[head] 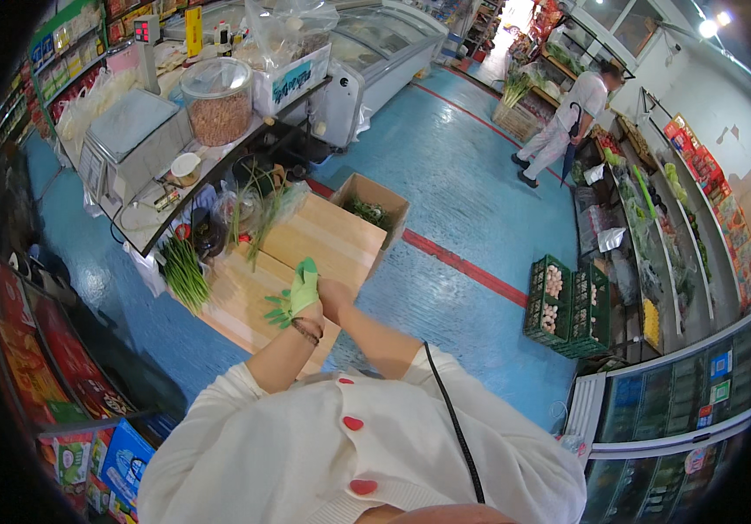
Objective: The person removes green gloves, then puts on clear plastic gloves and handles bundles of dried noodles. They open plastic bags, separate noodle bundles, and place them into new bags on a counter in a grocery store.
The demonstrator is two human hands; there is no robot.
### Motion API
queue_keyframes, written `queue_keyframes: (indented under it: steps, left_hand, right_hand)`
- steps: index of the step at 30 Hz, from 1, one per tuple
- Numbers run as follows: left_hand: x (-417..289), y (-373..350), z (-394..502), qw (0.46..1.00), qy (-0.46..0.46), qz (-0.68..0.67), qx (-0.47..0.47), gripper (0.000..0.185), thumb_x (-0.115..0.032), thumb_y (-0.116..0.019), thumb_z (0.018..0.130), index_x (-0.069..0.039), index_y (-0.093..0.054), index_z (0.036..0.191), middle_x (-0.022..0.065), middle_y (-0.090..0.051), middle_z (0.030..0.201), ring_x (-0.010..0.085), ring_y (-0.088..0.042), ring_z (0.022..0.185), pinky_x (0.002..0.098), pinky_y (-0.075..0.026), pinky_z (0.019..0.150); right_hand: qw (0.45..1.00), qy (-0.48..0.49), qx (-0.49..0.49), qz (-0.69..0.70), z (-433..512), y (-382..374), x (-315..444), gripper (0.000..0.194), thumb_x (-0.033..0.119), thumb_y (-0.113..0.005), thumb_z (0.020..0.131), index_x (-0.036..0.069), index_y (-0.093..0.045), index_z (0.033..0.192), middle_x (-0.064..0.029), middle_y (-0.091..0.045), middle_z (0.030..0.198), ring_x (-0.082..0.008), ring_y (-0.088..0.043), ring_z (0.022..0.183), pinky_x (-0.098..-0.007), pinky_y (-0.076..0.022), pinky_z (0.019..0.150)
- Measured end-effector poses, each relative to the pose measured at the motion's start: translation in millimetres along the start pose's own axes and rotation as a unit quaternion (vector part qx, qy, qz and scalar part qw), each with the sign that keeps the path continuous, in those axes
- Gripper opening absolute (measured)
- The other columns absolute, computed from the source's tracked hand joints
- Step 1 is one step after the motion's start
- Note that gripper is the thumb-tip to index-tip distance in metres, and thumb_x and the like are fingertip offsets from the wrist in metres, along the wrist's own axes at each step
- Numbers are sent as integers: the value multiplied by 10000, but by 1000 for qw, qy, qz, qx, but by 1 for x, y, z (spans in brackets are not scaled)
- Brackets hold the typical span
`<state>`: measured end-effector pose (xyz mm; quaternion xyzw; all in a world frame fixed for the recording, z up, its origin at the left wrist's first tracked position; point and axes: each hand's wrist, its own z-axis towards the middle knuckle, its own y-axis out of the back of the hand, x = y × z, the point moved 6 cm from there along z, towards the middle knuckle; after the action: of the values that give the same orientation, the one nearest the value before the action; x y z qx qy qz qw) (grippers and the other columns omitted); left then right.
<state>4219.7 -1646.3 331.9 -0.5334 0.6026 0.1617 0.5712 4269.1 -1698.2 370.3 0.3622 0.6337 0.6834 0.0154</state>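
Note:
My left hand (296,298) wears a light green glove with darker green fingertips, its fingers spread over a wooden board. A beaded bracelet circles that wrist. Bare, my right hand (333,296) meets the gloved hand from the right; its fingers are mostly hidden behind the glove, so their hold is unclear. Beneath both hands lie pale wooden boards (329,229). A bundle of green vegetable stalks (184,275) rests at the boards' left edge. Loose long green stems (264,209) lie across the far side, beside a clear plastic bag.
Behind the boards stands an open cardboard box (398,213) with greens inside. A counter at the upper left holds a weighing scale (133,124) and a clear tub (218,108). Green egg crates (547,301) stand right, near produce shelves. A person (575,111) holding an umbrella is farther off.

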Motion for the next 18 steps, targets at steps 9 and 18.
queue_keyframes:
  steps: [9,18]
  left_hand:
    - [11,64,-26,970,159,170,69,315,-378,-458,928,-90,-583,952,37,-578,760,113,-563,640,236,-455,515]
    - [14,29,-45,955,116,199,185,251,-334,-496,917,-129,-527,1057,11,-586,797,109,-563,638,237,-452,493]
  right_hand:
    - [839,-118,161,506,-29,-4,-4,421,379,-599,838,62,-545,1108,-23,-581,835,-89,-511,648,-232,-408,537]
    - [706,-292,178,620,-43,-47,-32,304,353,-648,808,106,-553,956,-10,-542,754,-117,-509,606,-258,-366,469]
